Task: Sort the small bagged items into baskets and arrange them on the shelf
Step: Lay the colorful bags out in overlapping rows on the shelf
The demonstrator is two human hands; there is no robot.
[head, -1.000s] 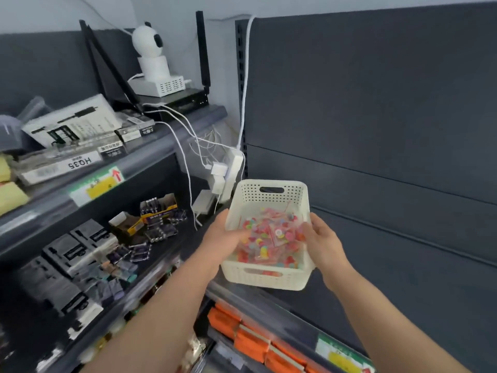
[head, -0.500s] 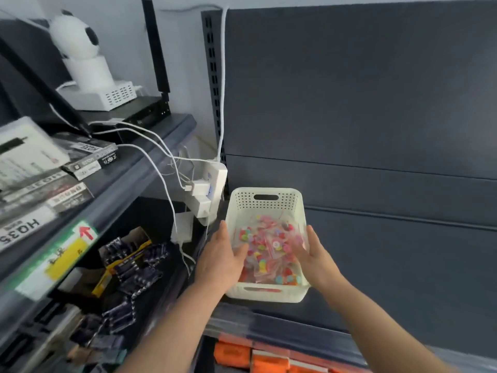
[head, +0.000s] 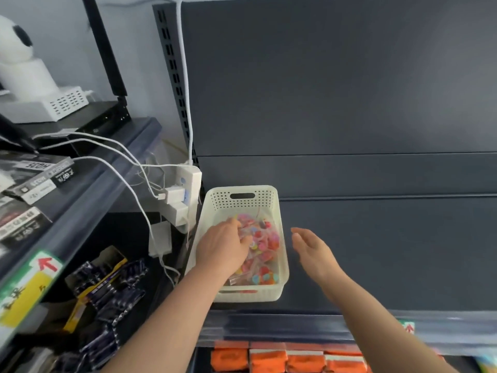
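A cream plastic basket (head: 243,196) stands on the dark grey shelf (head: 376,265), at its left end near the back panel. It holds several small clear bags of colourful pieces (head: 265,247). My left hand (head: 224,247) reaches inside the basket, its fingers curled down onto the bags at the left side. My right hand (head: 313,250) hovers just right of the basket, fingers straight and loose, touching nothing.
A white power strip with plugs and cables (head: 185,189) hangs just left of the basket. The left shelving carries boxed goods, dark packets (head: 107,289), a router and a white camera (head: 18,57). Orange packs (head: 269,359) fill the shelf below.
Both hands have let go of the basket's sides; it now rests on the shelf. My left hand went inside onto the bags, and my right hand drew away to the right.
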